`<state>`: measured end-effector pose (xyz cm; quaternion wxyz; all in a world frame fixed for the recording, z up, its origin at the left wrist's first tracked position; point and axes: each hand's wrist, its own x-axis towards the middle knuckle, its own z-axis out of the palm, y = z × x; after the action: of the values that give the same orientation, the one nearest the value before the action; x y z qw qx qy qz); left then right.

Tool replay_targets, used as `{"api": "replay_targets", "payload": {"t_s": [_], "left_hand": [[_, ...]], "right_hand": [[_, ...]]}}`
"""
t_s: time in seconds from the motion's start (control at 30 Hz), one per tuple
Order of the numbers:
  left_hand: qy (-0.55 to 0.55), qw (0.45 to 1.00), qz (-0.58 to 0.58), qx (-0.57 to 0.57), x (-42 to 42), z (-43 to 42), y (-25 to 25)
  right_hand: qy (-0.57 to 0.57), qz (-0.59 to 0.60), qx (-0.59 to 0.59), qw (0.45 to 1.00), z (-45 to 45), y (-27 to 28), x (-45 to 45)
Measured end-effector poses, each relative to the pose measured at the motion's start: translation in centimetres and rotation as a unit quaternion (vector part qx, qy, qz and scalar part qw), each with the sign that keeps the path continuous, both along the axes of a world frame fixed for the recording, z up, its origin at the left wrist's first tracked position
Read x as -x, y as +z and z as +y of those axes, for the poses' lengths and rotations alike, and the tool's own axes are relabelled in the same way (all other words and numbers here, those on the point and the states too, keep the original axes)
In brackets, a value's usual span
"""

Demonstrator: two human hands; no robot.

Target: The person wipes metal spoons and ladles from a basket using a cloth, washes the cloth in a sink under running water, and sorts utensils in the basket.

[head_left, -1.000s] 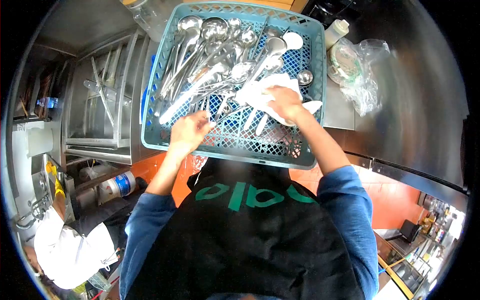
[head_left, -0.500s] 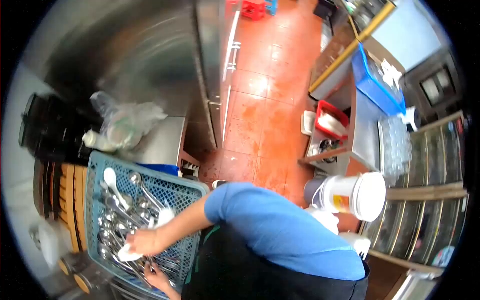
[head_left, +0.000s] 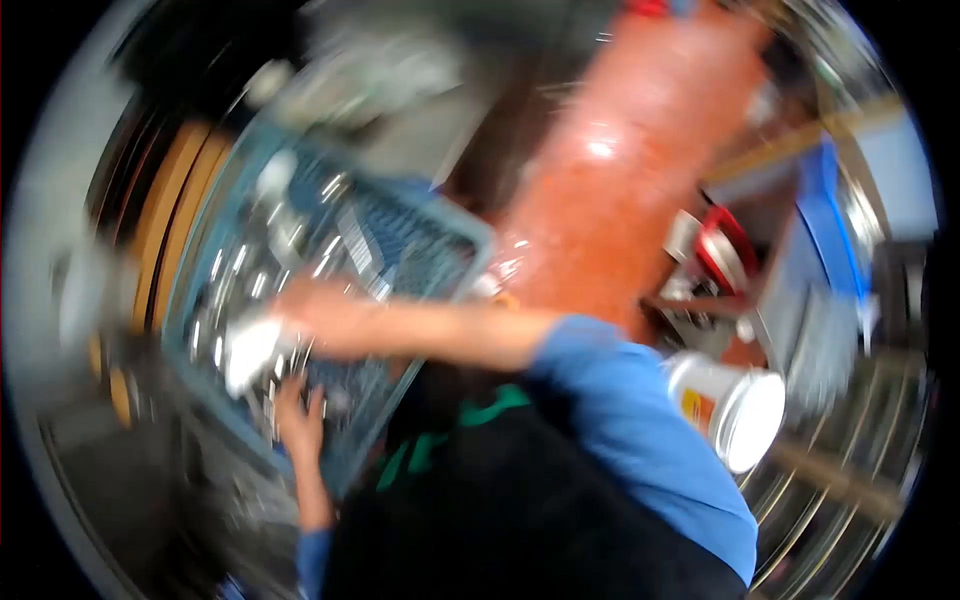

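Smeared by motion, my right hand [head_left: 318,312] reaches across a blue plastic basket [head_left: 455,222]. Its closed fingers are at a white piece [head_left: 252,352] that looks like a cloth; blur hides its exact kind. Below it, my left hand [head_left: 299,422] is low in the basket, beside shiny metal utensils. Thumb and fingers show partly, but whether they grip a utensil is hidden by blur. Metal spoons and ladles [head_left: 232,268] fill the basket's left side. A white spoon [head_left: 276,176] lies near its far corner, and a long metal handle [head_left: 360,245] slants across the middle.
Wooden boards [head_left: 168,220] stand left of the basket. A clear plastic bag [head_left: 380,75] lies on the counter beyond. Red tiled floor [head_left: 590,200] runs ahead. To the right are a white bucket [head_left: 725,405], a red container [head_left: 725,250] and a blue bin [head_left: 825,220].
The view has swung, so the basket sits higher and farther right, and everything is blurred. My right hand still has the white piece; both hands remain over the utensils.
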<state>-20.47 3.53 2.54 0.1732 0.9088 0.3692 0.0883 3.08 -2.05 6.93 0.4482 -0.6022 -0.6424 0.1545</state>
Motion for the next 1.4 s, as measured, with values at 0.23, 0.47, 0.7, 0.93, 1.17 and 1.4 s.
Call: {"api": "replay_targets", "payload": {"t_s": [0.23, 0.47, 0.7, 0.93, 1.17, 1.4], "left_hand": [[0.006, 0.995, -0.089, 0.038, -1.1, -3.1, 4.3], [-0.054, 0.989, -0.113, 0.075, -5.8, -4.7, 5.5], [-0.207, 0.970, -0.126, 0.002, -18.3, -6.0, 1.6], [0.031, 0.969, -0.224, 0.096, -23.0, -6.3, 1.0], [-0.044, 0.993, -0.019, 0.104, -23.8, -8.8, 3.7], [0.370, 0.899, -0.188, -0.139, -8.5, -0.1, 4.3]], "right_hand": [[-0.059, -0.300, 0.109, 0.946, -9.4, 3.7, -5.7], [-0.016, -0.246, 0.275, 0.929, -11.0, 2.1, -6.0], [-0.030, -0.095, 0.174, 0.980, -20.9, 7.0, -11.6], [-0.247, 0.163, 0.317, 0.901, -35.8, -2.1, -23.1], [-0.164, 0.161, 0.362, 0.903, -30.8, 0.6, -22.4], [-0.115, 0.232, 0.316, 0.913, -25.3, 2.3, -18.2]]}}
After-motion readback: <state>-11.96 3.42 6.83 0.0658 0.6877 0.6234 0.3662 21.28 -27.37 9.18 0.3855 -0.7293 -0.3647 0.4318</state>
